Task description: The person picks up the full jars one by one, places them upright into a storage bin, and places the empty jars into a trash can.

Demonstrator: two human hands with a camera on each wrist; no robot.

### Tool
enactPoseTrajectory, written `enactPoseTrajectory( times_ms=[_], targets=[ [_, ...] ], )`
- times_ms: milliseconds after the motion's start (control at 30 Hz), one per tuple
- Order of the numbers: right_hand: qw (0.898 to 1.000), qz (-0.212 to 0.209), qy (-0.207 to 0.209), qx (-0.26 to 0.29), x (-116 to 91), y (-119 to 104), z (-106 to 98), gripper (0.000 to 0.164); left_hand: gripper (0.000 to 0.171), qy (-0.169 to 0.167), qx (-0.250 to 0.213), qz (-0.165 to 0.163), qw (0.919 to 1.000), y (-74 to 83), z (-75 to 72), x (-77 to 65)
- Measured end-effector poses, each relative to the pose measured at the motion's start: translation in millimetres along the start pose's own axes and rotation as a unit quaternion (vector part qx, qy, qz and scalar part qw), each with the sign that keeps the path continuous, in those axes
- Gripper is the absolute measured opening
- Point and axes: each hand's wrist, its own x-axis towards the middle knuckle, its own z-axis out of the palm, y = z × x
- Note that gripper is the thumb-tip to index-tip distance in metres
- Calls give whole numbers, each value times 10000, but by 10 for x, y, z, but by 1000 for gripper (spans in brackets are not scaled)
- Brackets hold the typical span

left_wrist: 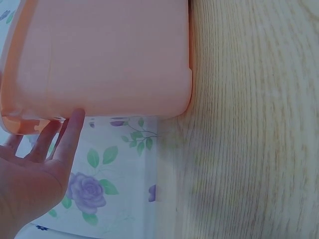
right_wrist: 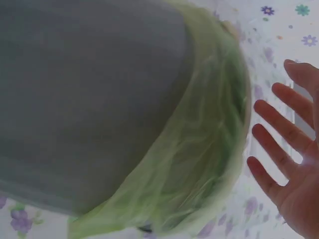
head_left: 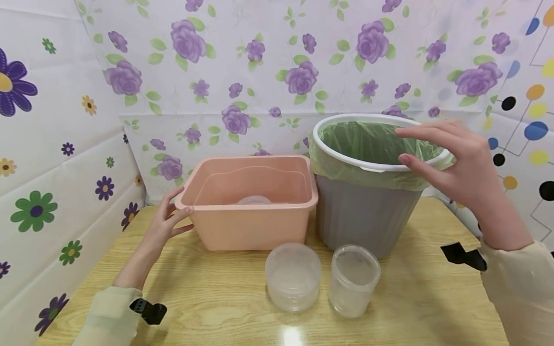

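A pink rectangular plastic basin [head_left: 248,229] stands on the table, and a clear round object [head_left: 254,200] shows inside it. My left hand [head_left: 166,218] holds the basin's front left corner, thumb on the rim and fingers along the outside beneath it. In the left wrist view, the fingers [left_wrist: 71,137] reach up to the basin's side wall [left_wrist: 109,64]. To the right stands a grey trash bin [head_left: 363,211] with a white rim and a green bag liner [head_left: 346,144]. Above its right rim, my right hand [head_left: 460,156] hovers with fingers spread and nothing in it.
Two clear plastic jars, a wide one [head_left: 293,278] and a narrower one [head_left: 353,283], stand in front of the basin and bin on the wooden table [head_left: 207,298]. Flower-patterned sheeting [head_left: 268,62] walls the back and sides.
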Motion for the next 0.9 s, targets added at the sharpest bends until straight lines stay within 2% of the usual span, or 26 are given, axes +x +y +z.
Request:
enactPoseTrajectory(
  times_ms=[133, 267, 400, 500, 700, 900],
  targets=[
    [9992, 232, 330, 72, -64, 53, -17, 35, 70, 28, 35, -25, 10000, 16, -5, -6],
    [9975, 284, 607, 234, -133, 71, -16, 37, 70, 9, 60, -13, 10000, 29, -4, -12],
    [9971, 325, 594, 354, -221, 76, -26, 40, 70, -35, 53, -37, 10000, 26, 12, -21],
    [9952, 504, 633, 544, -300, 88, -15, 34, 70, -76, 57, -90, 9999, 16, 26, -19],
    [9853, 990, 887, 1070, -396, 111, 107, 20, 71, -21, -4, -134, 9999, 19, -5, -24],
    [9756, 1311, 1203, 1287, -489, 213, 204, 18, 71, -63, 32, -118, 9999, 41, 1, -18]
  ],
)
